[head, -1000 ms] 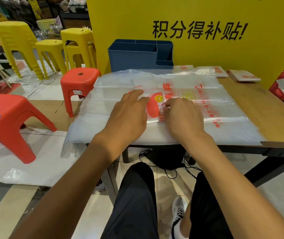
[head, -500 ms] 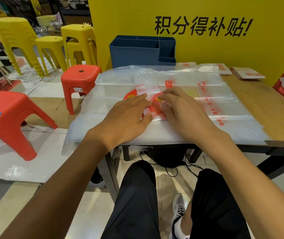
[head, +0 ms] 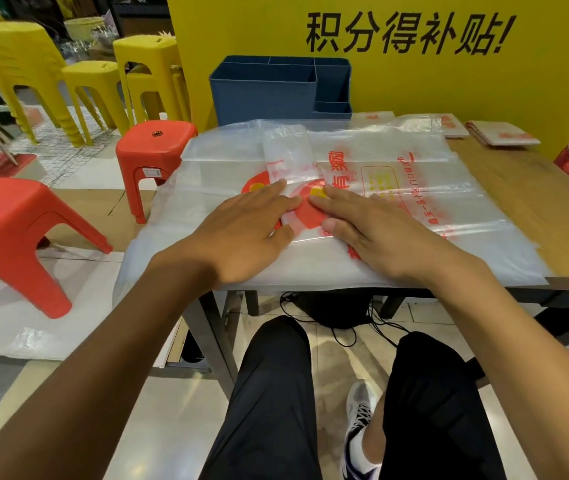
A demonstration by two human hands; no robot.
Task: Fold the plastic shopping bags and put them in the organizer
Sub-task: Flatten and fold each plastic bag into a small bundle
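Note:
A clear plastic shopping bag with red print lies flat across the wooden table, on top of more clear bags. A folded strip of bag lies over its middle. My left hand presses flat on the bag left of the red logo, fingers straight. My right hand presses flat just right of it, fingertips almost meeting the left hand's. The blue organizer stands at the table's back edge, its compartments showing nothing inside.
Folded bags lie at the back right of the table. Red stools and yellow stools stand on the floor to the left. A yellow wall with black lettering rises behind the table. My legs are under the table's front edge.
A strip of the bag has been folded over the middle. Both hands have flattened out and now press on the fold near the red logo.

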